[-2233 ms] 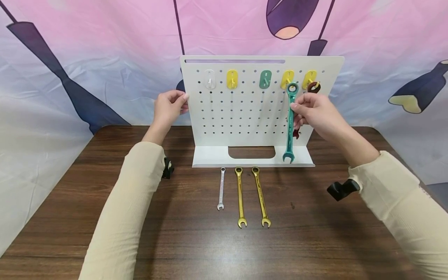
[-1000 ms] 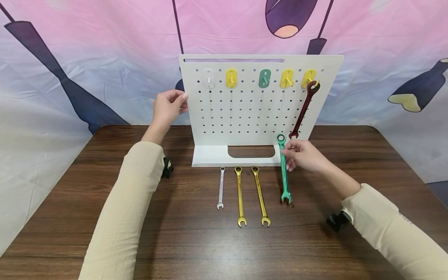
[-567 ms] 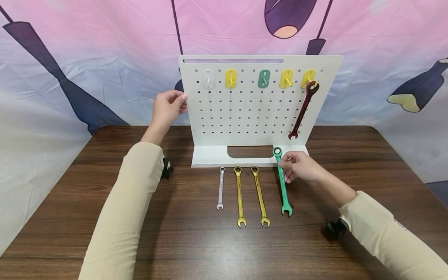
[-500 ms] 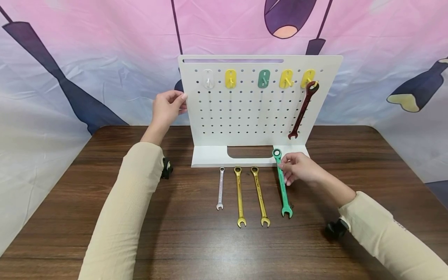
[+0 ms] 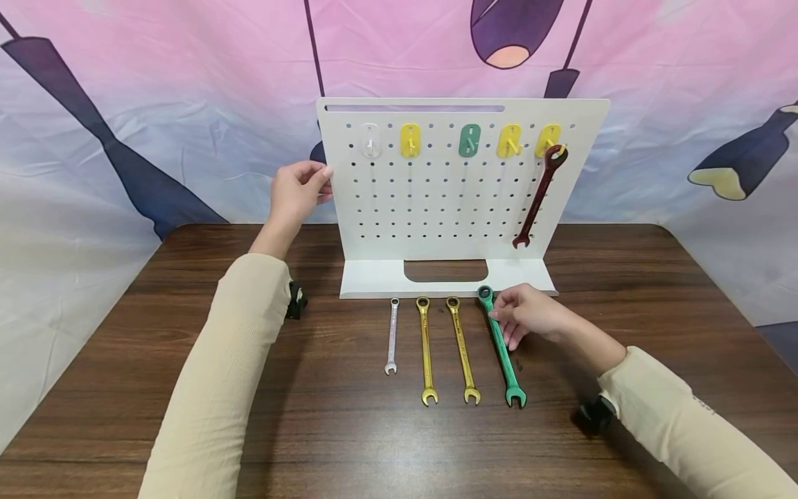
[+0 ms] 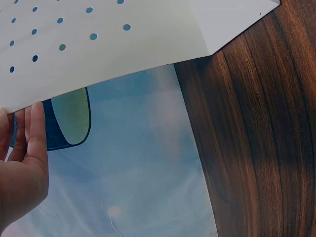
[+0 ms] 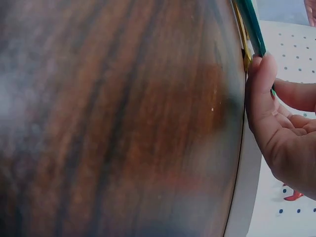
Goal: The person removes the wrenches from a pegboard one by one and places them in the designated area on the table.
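Note:
My right hand (image 5: 528, 317) pinches a green combination wrench (image 5: 502, 350) near its ring end, low over the table in front of the pegboard. In the right wrist view that wrench (image 7: 252, 24) runs up from between thumb and fingertips. At the left edge of the white pegboard (image 5: 436, 208), my left hand (image 5: 296, 192) pinches the panel; the left wrist view shows fingers (image 6: 37, 131) against its rim. A dark red wrench (image 5: 537, 201) hangs from the rightmost yellow hook (image 5: 548, 138). Left of the green wrench lie two gold wrenches (image 5: 427, 353) and a small silver wrench (image 5: 392, 339).
Other hooks on the board bear nothing: a white hook (image 5: 370, 141), a yellow hook (image 5: 410, 141), a green hook (image 5: 470, 141) and another yellow hook (image 5: 510, 141). The brown wooden table (image 5: 349, 443) reaches back to a patterned cloth (image 5: 206, 104).
My right hand has carried the green wrench from in front of the board down to the table, right of the gold wrenches. The left hand keeps its place at the board's edge.

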`<state>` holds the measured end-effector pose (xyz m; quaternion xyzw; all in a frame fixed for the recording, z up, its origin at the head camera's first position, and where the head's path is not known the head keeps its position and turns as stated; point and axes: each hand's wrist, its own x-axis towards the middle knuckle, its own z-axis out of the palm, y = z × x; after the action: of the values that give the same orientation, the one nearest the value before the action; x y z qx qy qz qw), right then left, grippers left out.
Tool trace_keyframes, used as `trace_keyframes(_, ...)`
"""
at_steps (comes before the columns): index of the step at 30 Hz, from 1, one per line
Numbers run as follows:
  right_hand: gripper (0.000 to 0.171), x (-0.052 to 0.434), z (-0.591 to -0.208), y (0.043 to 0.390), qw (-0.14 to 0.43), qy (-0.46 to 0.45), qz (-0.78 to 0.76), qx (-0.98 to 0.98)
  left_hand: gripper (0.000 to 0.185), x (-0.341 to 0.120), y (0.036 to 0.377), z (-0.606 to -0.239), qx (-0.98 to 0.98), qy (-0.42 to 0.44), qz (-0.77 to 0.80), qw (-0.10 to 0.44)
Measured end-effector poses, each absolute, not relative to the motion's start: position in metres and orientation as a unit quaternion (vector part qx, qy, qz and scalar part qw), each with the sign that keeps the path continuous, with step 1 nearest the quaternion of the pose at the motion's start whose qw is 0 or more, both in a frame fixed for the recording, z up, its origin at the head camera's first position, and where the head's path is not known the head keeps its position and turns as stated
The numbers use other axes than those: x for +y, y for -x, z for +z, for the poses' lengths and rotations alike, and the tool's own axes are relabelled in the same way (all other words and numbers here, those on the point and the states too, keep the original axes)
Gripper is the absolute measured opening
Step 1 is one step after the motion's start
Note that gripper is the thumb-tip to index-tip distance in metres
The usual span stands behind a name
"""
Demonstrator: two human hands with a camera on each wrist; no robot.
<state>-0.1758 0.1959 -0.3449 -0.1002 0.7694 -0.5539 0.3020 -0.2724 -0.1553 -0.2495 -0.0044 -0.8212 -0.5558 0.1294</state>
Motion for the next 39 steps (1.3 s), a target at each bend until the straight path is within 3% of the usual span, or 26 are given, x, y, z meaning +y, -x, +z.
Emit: trace_keyframes(39, 0.013, 0.1953, -0.3478, 0.1739, 0.308, 0.059, -0.511, 0.8, 0.029, -0.1556, 0.273, -0.2495, -0.821, 0.008, -0.555, 0.133)
